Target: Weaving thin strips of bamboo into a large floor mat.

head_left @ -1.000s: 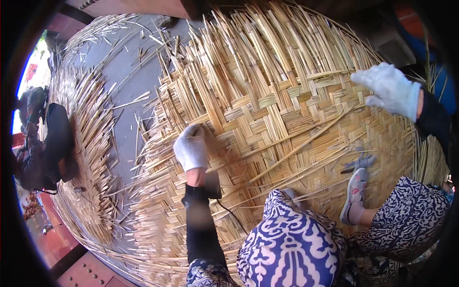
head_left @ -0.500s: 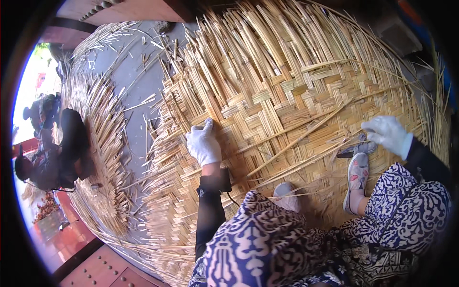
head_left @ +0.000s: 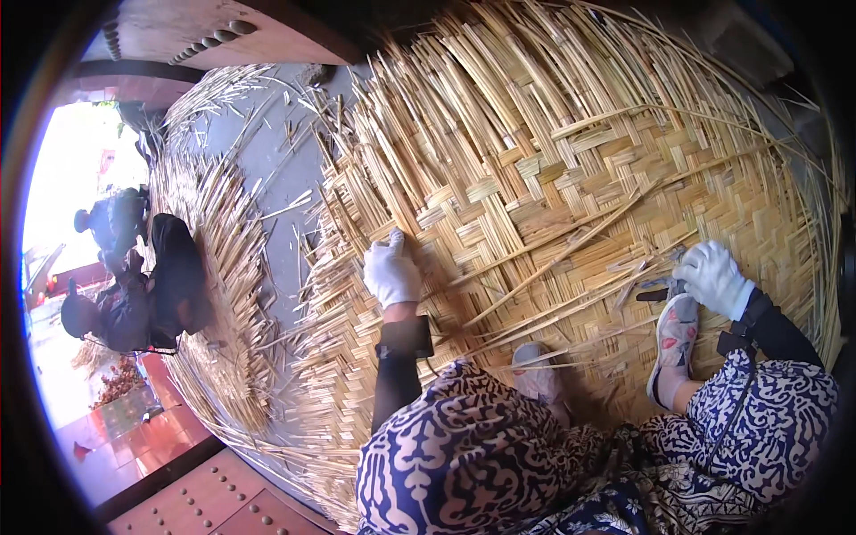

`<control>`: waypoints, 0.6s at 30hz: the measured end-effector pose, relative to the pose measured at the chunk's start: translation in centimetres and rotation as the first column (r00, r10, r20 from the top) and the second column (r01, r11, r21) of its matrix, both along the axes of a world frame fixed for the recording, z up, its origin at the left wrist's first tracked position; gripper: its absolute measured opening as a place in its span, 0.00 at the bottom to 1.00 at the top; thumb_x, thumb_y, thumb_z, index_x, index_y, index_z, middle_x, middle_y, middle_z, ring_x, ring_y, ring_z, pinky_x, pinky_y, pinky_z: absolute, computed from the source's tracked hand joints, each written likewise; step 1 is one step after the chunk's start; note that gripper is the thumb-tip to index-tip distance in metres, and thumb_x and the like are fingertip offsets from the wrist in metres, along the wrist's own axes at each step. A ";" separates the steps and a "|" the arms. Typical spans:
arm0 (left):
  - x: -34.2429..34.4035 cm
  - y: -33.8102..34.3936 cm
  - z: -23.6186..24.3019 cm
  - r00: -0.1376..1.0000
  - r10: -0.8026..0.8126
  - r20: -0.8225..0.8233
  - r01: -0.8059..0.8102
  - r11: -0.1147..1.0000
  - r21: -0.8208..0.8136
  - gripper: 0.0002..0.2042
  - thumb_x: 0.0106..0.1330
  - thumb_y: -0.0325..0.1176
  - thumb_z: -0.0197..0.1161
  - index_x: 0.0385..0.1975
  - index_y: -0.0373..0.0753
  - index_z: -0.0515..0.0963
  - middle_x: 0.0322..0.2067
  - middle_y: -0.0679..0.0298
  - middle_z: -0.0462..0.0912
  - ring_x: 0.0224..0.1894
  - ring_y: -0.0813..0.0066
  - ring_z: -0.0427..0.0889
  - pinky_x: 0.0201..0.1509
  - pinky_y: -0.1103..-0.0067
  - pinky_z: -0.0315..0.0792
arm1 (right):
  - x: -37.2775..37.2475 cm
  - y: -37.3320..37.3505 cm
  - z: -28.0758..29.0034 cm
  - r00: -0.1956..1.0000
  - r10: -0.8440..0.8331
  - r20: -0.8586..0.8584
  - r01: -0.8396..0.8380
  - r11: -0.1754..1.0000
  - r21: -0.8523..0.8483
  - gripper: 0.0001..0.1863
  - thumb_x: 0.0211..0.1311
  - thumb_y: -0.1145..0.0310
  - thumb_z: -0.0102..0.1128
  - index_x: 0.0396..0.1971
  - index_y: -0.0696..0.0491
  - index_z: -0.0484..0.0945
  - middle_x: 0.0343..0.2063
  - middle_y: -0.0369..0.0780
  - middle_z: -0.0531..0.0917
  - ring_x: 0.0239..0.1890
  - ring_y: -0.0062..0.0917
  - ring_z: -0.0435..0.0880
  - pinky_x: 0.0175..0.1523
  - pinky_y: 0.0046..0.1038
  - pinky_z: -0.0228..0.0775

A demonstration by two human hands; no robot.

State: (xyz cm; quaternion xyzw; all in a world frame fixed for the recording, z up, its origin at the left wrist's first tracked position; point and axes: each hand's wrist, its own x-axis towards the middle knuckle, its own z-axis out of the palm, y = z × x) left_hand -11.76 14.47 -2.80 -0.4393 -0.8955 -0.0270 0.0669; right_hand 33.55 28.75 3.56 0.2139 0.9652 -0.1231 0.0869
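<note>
A large woven reed mat spreads beneath me, its unwoven strips fanning toward the far side. My left hand, in a white glove, rests low on the weave. Its bent fingers close around the near end of a reed strip. By the toe of my right shoe, my right hand, also gloved in white, curls downward, fingers bent together. A dark flat tool with greyish parts lies right beside its fingertips. What those fingers hold is hidden.
My feet stand on the mat, in a left shoe and a right shoe. Loose reeds cross the weave. At left another person sits by a second reed mat. Studded red door panels edge the space.
My right hand has come down and inward to the tool by the shoe, its fingers curling. My left hand stays at the same strip, its raised thumb lowered. The view has shifted slightly.
</note>
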 end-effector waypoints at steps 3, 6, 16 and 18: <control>-1.4 1.1 4.1 0.988 -0.007 0.155 -0.007 0.995 0.095 0.06 0.55 0.35 0.55 0.23 0.46 0.79 0.27 0.60 0.79 0.30 0.68 0.78 0.30 0.76 0.71 | 0.9 0.0 -0.9 0.997 0.052 0.062 -0.053 0.998 0.018 0.13 0.35 0.69 0.59 0.28 0.49 0.75 0.26 0.36 0.73 0.35 0.29 0.70 0.42 0.30 0.60; -4.2 1.6 3.0 0.997 -0.023 0.068 0.007 0.975 0.223 0.06 0.54 0.31 0.54 0.26 0.48 0.79 0.25 0.63 0.79 0.28 0.68 0.78 0.31 0.75 0.71 | 0.6 -0.2 -2.0 0.994 0.042 0.104 -0.046 0.998 0.039 0.12 0.35 0.70 0.58 0.27 0.50 0.74 0.25 0.37 0.73 0.33 0.30 0.72 0.40 0.30 0.61; -2.0 -1.7 3.9 0.985 -0.100 -0.137 0.077 0.983 -0.169 0.27 0.46 0.52 0.62 0.49 0.53 0.70 0.60 0.44 0.44 0.57 0.45 0.56 0.51 0.65 0.64 | 0.7 3.4 2.6 0.931 -0.270 0.246 0.347 0.865 -0.362 0.15 0.32 0.69 0.63 0.24 0.54 0.69 0.24 0.42 0.77 0.28 0.36 0.77 0.32 0.32 0.68; -1.8 -1.9 3.8 0.995 -0.085 0.049 0.089 0.992 -0.089 0.30 0.45 0.52 0.63 0.51 0.52 0.68 0.59 0.42 0.43 0.58 0.45 0.55 0.54 0.64 0.60 | 0.3 3.9 3.2 0.970 -0.200 0.141 0.244 0.753 -0.611 0.24 0.26 0.69 0.66 0.30 0.55 0.69 0.22 0.43 0.77 0.24 0.36 0.78 0.30 0.32 0.69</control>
